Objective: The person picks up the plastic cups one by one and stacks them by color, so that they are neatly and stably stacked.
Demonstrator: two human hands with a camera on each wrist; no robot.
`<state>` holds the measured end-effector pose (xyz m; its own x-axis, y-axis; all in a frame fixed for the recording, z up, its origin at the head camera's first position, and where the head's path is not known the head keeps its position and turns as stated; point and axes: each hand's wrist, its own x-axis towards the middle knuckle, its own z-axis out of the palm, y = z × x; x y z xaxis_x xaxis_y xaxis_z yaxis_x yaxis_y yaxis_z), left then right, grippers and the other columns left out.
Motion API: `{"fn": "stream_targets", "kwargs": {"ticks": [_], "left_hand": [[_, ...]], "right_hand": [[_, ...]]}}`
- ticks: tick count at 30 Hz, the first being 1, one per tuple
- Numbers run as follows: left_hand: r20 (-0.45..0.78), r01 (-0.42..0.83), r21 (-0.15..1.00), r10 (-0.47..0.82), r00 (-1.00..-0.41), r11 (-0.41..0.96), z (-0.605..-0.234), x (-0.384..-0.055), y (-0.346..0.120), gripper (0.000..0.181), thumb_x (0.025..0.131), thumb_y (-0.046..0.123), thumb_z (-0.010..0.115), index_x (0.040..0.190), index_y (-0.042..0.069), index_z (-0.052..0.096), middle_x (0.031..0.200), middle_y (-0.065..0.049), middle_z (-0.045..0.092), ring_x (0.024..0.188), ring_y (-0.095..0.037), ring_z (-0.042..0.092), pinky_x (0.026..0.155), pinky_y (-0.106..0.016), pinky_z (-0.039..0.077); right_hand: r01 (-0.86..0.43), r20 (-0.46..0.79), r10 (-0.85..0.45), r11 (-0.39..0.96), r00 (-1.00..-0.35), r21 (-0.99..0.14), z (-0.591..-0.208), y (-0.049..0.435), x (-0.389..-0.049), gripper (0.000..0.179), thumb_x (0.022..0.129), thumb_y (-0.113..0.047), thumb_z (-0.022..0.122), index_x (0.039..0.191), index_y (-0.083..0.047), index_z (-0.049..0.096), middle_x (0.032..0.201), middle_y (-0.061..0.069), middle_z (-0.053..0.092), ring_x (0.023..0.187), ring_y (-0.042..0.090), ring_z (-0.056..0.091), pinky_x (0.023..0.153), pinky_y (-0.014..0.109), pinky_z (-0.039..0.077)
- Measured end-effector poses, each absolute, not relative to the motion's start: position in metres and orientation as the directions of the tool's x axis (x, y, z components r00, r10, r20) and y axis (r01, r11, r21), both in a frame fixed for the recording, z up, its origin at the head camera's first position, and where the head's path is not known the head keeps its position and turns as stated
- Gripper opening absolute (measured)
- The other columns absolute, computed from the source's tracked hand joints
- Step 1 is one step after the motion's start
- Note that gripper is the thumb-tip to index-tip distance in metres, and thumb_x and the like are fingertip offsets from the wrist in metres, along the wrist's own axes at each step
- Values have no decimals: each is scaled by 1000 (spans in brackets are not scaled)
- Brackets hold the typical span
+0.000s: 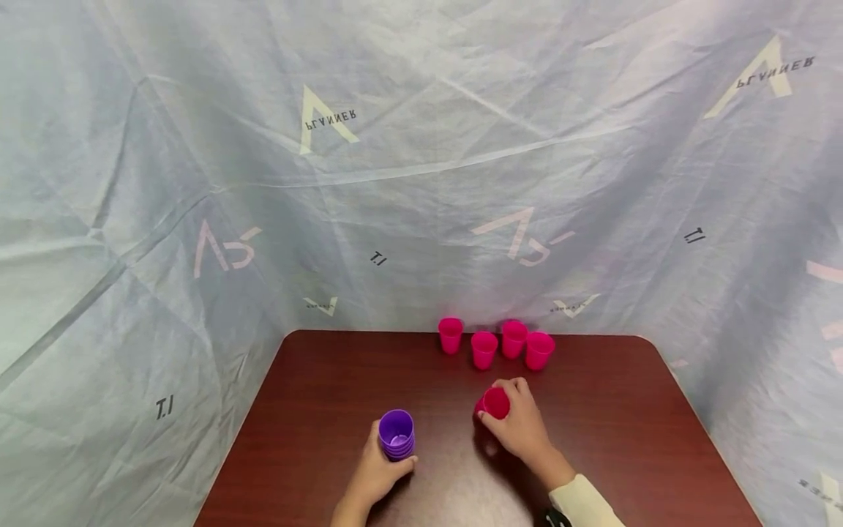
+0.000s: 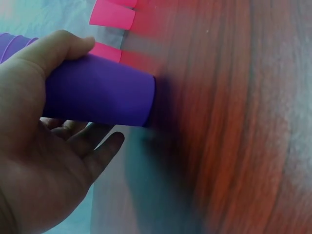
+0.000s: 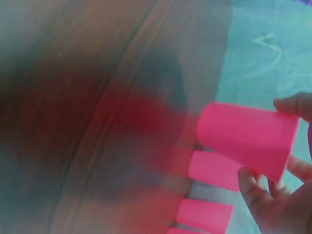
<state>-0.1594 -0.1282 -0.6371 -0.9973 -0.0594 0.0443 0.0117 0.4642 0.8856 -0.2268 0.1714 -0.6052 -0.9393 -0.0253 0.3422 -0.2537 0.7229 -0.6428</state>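
Observation:
A nested stack of purple cups (image 1: 396,433) is gripped in my left hand (image 1: 375,472), mouths upward, on the left half of the table. In the left wrist view the thumb lies along the outermost purple cup (image 2: 102,92), and its base is close to the wood. My right hand (image 1: 523,428) holds a pink cup (image 1: 496,405) by its rim, thumb on one side and fingers on the other. The right wrist view shows this pink cup (image 3: 246,136) with its base toward the tabletop.
Several upright pink cups stand along the back of the table, among them a leftmost cup (image 1: 451,337) and a rightmost cup (image 1: 539,353). The brown wooden table (image 1: 612,424) is bordered by a hanging grey printed sheet (image 1: 408,241).

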Motion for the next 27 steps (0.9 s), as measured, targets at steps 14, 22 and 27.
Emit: {"fn": "stream_targets", "kwargs": {"ticks": [14, 22, 27], "left_hand": [[-3, -24, 802, -37, -999, 597, -633, -135, -143, 97, 74, 52, 93, 142, 5, 42, 122, -12, 62, 114, -26, 63, 95, -46, 54], [-217, -88, 757, 121, -969, 647, -623, -111, -138, 48, 87, 50, 81, 94, 9, 57, 76, 2, 55, 65, -11, 50, 55, -26, 39], [-248, -58, 807, 248, -936, 587, -620, -105, -113, 36, 82, 36, 86, 87, 12, 59, 71, 8, 57, 61, -5, 51, 54, -23, 40]], "right_hand": [[-335, 342, -122, 652, -932, -681, -611, 154, -181, 53, 69, -38, 99, 108, -19, 69, 100, -6, 54, 84, 7, 63, 64, 19, 56], [-303, 299, -132, 696, -945, -651, -619, 151, -173, 56, 68, -43, 98, 108, -21, 66, 102, -6, 54, 87, 11, 63, 64, 18, 54], [-272, 212, -178, 756, -961, -595, -620, 149, -168, 59, 69, -52, 96, 107, -22, 61, 102, -7, 53, 92, 12, 61, 65, 19, 52]]}}
